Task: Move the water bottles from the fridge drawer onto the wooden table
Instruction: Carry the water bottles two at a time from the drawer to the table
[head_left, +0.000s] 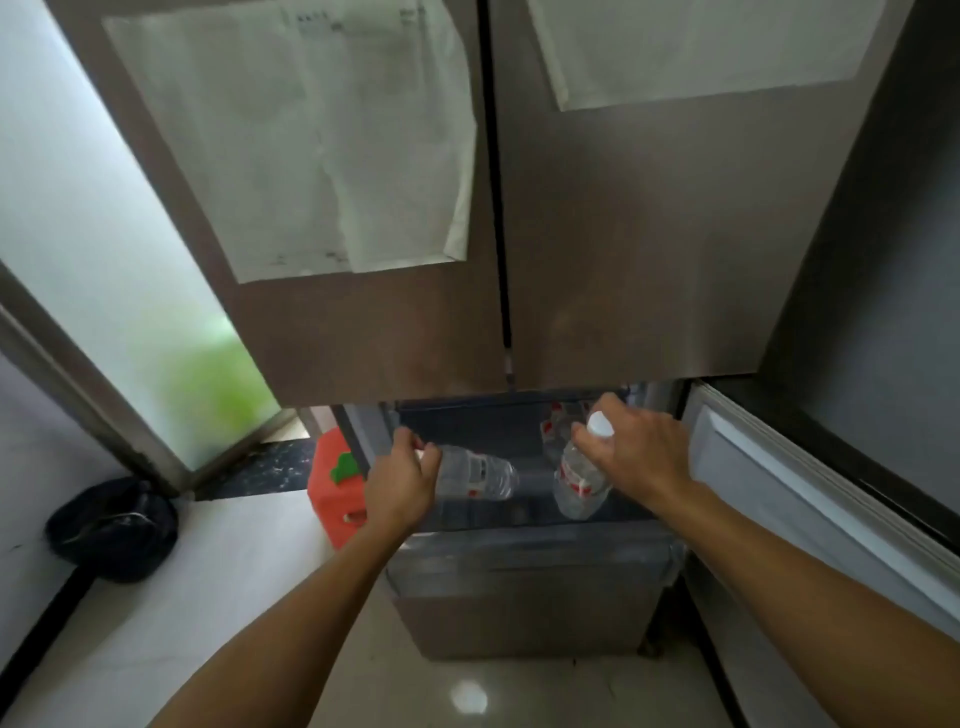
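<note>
From the head camera, the left hand (402, 480) is closed around the cap end of one water bottle (480, 474) lying sideways, and the right hand (641, 454) grips the neck of another bottle (576, 480), both over the open fridge drawer (524, 535). I judge that the sideways bottle, held only near its cap, could slip or knock the drawer's front edge as it comes out. The bottles carry red-and-white labels too blurred to read, as is the print on the papers (311, 140) on the fridge door.

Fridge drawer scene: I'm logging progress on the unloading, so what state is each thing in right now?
Fridge drawer: pulled open.
Upper fridge doors: closed.
Left bottle: lying sideways, gripped by the left hand.
Right bottle: tilted, cap up, held by the right hand.
Bottles further back: in the drawer.
</note>
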